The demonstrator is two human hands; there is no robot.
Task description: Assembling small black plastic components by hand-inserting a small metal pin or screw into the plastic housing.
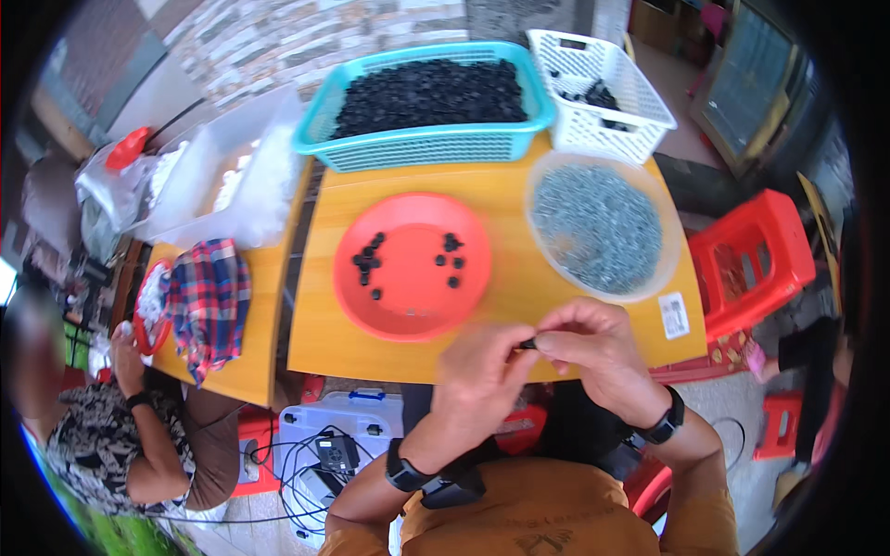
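Over the table's near edge, my left hand (484, 372) and my right hand (598, 357) meet at their fingertips. Pinched between them is a small black piece (527, 344), mostly covered by the fingers. Just beyond my left hand is a round red plate (412, 269), with several small black plastic pieces (367, 262) on its left and more black pieces (453, 263) on its right. A few tiny pale bits lie near its front rim. To the right, beyond my right hand, a clear round tub (669, 232) holds a heap of small silvery metal parts (598, 222).
At the back stand a turquoise basket (422, 148) full of black pieces and a white basket (607, 134). A red stool (756, 259) is right of the table (320, 343). Another person (120, 445) sits at the left table. Cables (297, 463) lie over a box below.
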